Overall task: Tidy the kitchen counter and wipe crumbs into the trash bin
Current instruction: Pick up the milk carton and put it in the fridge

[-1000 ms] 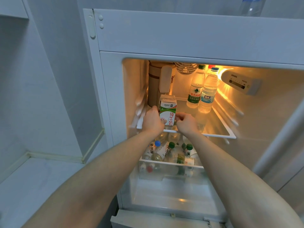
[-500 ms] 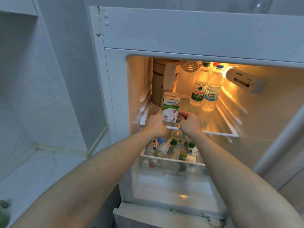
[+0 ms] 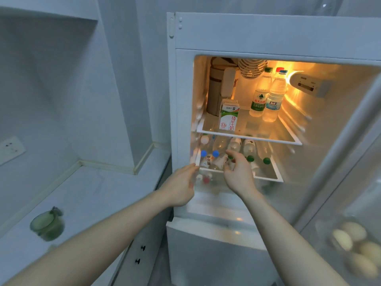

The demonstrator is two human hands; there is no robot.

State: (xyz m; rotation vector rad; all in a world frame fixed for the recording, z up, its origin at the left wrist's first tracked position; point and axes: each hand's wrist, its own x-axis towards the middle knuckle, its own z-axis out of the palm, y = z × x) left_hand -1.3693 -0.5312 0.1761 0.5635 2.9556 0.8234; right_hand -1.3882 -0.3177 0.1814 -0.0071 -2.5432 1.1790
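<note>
lit fridge interior (image 3: 309, 104) glows amber. milk carton (image 3: 229, 116) stands upright, long axis vertical, on the upper shelf (image 3: 268, 139), front reading "3.3g" and "纯牛奶". left hand (image 3: 181, 186) and right hand (image 3: 239, 172) hover below, fingers relaxed, holding nothing.

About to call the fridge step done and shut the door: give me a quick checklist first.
1. Green-and-white milk carton upright on the upper glass shelf: ok.
2. Left hand empty: ok.
3. Right hand empty: ok.
4. Both hands out of the fridge opening: not ok, they hang before the lower shelf.
5. Green-lidded glass jar put away from the white counter: not ok.
6. Crumbs on the counter: cannot tell.
</note>
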